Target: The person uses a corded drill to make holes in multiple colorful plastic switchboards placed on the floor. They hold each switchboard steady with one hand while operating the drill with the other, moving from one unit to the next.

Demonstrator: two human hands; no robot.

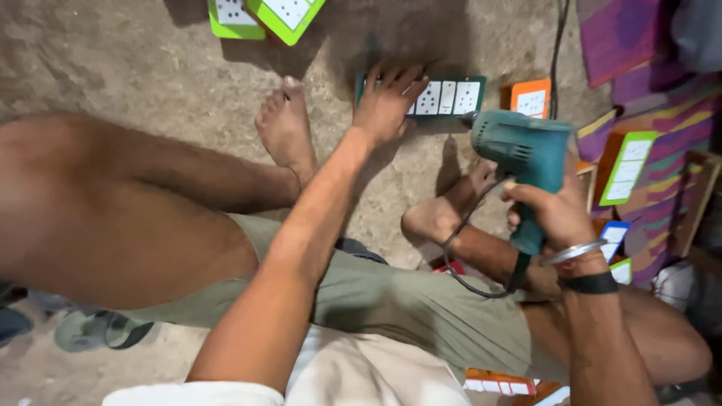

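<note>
On rough grey concrete floor (150,68), long dark-green switchboard panel with white socket plates (447,96) lies flat. Left hand (387,101) pressed on panel's left end, fingers spread apart. Teal electric hand drill (519,162) gripped upright by right hand (553,214), fingers clamped round handle, black cord looped below. Bare feet rested beside panel. Green-framed boards (263,15) seen at top edge, orange-framed board (531,98) just beside panel, striped purple mat (662,128) at right.

Left hand (387,101) flat on a socket board (440,96) lying on the floor (135,68) (beyond the feet), right hand (553,214) holding a drill (523,162) just right of it, more boards (624,167) farther right.
</note>
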